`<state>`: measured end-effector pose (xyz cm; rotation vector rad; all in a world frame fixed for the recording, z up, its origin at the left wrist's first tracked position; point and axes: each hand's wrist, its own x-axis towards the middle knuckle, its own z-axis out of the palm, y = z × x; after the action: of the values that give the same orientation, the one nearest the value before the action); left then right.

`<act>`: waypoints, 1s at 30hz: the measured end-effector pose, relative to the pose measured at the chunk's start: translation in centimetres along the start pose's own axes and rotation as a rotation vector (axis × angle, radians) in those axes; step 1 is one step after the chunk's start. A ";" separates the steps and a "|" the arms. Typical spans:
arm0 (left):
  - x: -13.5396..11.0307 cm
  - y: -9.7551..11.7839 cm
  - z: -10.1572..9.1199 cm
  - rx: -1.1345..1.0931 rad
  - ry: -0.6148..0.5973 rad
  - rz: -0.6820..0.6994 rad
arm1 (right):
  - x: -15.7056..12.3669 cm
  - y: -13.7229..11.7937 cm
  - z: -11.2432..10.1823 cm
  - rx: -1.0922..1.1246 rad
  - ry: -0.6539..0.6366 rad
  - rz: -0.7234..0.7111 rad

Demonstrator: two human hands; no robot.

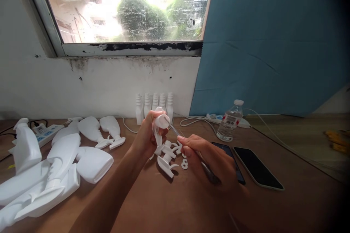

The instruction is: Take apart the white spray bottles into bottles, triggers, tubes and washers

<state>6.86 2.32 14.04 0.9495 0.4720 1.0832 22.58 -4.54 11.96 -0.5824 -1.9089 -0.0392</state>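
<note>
My left hand (147, 136) is closed around a white spray-trigger head (161, 122), held up above the brown table (164, 204). My right hand (207, 160) pinches thin metal tweezers (175, 130) whose tip reaches the underside of the trigger head. Just below the hands lie more white trigger heads (166, 162) and small white ring parts (184, 164).
White spray bottles (54, 167) are piled at the left, beside a power strip (45, 133). A row of small white bottles (154, 106) stands against the wall. A water bottle (230, 121) and two phones (257, 169) lie to the right, with cables behind.
</note>
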 end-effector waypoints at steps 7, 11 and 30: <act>-0.4 0.4 0.3 0.106 0.031 0.066 | 0.7 -0.7 -1.3 -0.097 -0.063 0.047; -0.5 0.0 0.7 0.157 0.111 0.186 | 0.3 -1.3 -0.8 -0.174 -0.062 0.050; -0.4 -1.4 1.3 0.027 0.135 0.217 | 0.0 -1.7 -0.3 -0.026 -0.030 0.150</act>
<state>8.38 1.18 13.52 0.9706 0.5028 1.3467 22.14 -6.16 12.51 -0.7458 -1.8912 0.0423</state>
